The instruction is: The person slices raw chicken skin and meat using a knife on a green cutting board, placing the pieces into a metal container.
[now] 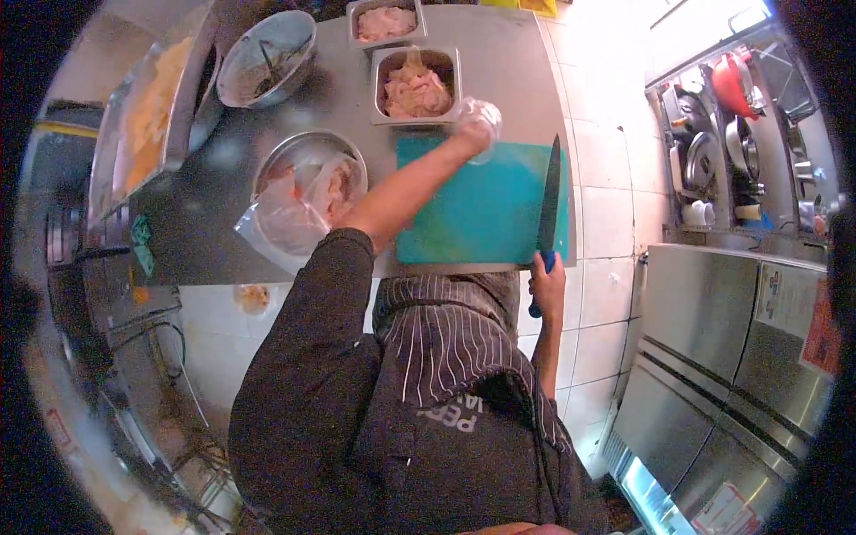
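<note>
My right hand [550, 284] grips the blue handle of a long-bladed kitchen knife [550, 194]. Its blade points away from me along the right side of a green cutting board [478, 207]. My left hand [478, 124], in a clear plastic glove, is over the board's far edge, at the near right corner of a steel food pan [382, 121] holding pale raw meat [418, 92]. Blur hides whether the fingers hold anything. Left of the board, a round steel bowl [363, 157] contains meat and a clear plastic bag [284, 217], partly behind my left forearm.
A second steel pan [386, 41] of meat stands farther back. A large bowl [234, 80] with a dark utensil and a raised tray [175, 127] of orange-yellow food are at the left. A crumpled green cloth [142, 244] lies near the table edge. Steel refrigerator doors [695, 301] stand at right.
</note>
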`<state>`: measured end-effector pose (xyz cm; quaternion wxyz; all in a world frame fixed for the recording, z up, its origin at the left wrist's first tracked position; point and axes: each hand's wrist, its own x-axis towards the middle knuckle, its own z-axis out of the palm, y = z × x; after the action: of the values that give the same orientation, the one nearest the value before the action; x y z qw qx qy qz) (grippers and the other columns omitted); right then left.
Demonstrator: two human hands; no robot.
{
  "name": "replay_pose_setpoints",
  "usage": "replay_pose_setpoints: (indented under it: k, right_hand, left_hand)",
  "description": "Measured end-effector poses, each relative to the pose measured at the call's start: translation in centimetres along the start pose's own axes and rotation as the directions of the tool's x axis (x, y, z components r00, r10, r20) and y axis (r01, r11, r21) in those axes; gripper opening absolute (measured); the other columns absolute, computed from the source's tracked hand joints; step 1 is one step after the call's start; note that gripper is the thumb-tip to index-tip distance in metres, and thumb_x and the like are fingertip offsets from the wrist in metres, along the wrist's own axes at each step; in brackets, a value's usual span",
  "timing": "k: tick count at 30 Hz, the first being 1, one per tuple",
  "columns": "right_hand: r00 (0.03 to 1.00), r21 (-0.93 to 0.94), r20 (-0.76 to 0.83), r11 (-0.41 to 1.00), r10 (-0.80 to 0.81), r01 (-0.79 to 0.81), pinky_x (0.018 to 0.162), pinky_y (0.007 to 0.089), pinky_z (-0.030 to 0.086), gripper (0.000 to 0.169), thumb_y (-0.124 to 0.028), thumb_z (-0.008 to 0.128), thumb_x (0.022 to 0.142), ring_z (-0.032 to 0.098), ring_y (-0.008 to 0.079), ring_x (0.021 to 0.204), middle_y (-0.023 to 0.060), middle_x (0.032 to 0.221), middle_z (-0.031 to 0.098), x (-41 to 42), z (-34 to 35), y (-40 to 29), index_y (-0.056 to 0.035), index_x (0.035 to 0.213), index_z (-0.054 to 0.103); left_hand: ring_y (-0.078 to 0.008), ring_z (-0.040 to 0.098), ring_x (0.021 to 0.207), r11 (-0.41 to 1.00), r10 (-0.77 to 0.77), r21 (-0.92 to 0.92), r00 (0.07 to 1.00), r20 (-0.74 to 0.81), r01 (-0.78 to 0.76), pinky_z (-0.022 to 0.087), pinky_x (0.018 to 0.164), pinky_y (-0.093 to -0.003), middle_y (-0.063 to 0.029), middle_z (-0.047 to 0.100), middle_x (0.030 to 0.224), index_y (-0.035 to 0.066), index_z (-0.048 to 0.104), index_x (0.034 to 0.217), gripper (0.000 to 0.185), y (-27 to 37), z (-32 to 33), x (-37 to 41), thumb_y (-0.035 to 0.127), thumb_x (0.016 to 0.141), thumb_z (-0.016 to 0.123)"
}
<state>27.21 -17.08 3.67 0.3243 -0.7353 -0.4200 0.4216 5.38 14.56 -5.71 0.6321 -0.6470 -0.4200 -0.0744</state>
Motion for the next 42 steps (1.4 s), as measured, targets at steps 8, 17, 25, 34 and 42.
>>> replay_pose_setpoints:
  k: [8,17,25,34,42]
  right_hand:
    - [0.998,-0.008,-0.050,0.999,0.035,-0.035,0.039,0.0273,0.040,0.026,-0.029,0.059,0.094,0.047,0.0102,0.044,0.0006,0.060,0.048,0.2,-0.8,0.9,-0.0069,0.088,0.046]
    - [0.999,-0.020,-0.002,0.999,-0.045,0.045,0.040,0.0270,0.040,0.023,-0.027,0.058,0.095,0.047,0.0109,0.045,0.0012,0.061,0.048,1.2,-0.2,1.7,-0.0078,0.089,0.047]
    - [0.996,0.055,0.034,0.995,0.078,-0.080,0.037,0.0277,0.039,0.022,-0.026,0.058,0.094,0.048,0.0106,0.044,0.0007,0.060,0.047,-0.4,0.0,-2.4,-0.0076,0.093,0.047]
    - [0.994,0.075,0.058,0.993,0.088,-0.092,0.037,0.0269,0.038,0.025,-0.029,0.060,0.094,0.045,0.0100,0.041,-0.0003,0.057,0.045,0.4,-0.6,-2.6,-0.0105,0.088,0.044]
    - [0.993,0.020,0.101,0.997,0.067,-0.069,0.038,0.0258,0.037,0.024,-0.029,0.059,0.095,0.044,0.0094,0.042,-0.0007,0.057,0.044,1.8,-0.5,-2.6,-0.0097,0.092,0.045]
  left_hand:
    - [-0.0173,0.058,0.070,0.693,0.164,-0.719,0.958,0.237,0.059,0.051,0.068,-0.0349,-0.0021,0.056,0.075,0.011,0.056,0.078,0.007,4.5,2.0,0.4,0.016,0.083,0.056]
    - [-0.0254,0.060,0.096,0.223,0.021,-0.968,0.993,0.120,0.112,0.049,0.085,-0.0392,-0.0094,0.064,0.098,0.010,0.063,0.107,0.027,0.6,0.5,0.5,0.023,0.084,0.057]
    - [-0.0236,0.059,0.093,-0.377,0.189,-0.837,0.918,0.350,0.396,0.048,0.083,-0.0385,-0.0106,0.061,0.102,0.005,0.057,0.115,0.032,-16.0,3.4,-0.4,0.023,0.091,0.048]
    - [-0.0221,0.061,0.089,0.343,0.248,-0.667,0.621,0.743,0.662,0.050,0.080,-0.0362,-0.0094,0.063,0.098,0.006,0.060,0.108,0.026,-28.4,-7.9,-13.8,0.020,0.089,0.052]
    - [-0.0224,0.060,0.092,0.520,0.308,-0.623,0.552,0.775,0.585,0.049,0.082,-0.0357,-0.0097,0.063,0.101,0.005,0.059,0.110,0.028,-23.5,-8.2,-21.8,0.020,0.088,0.053]
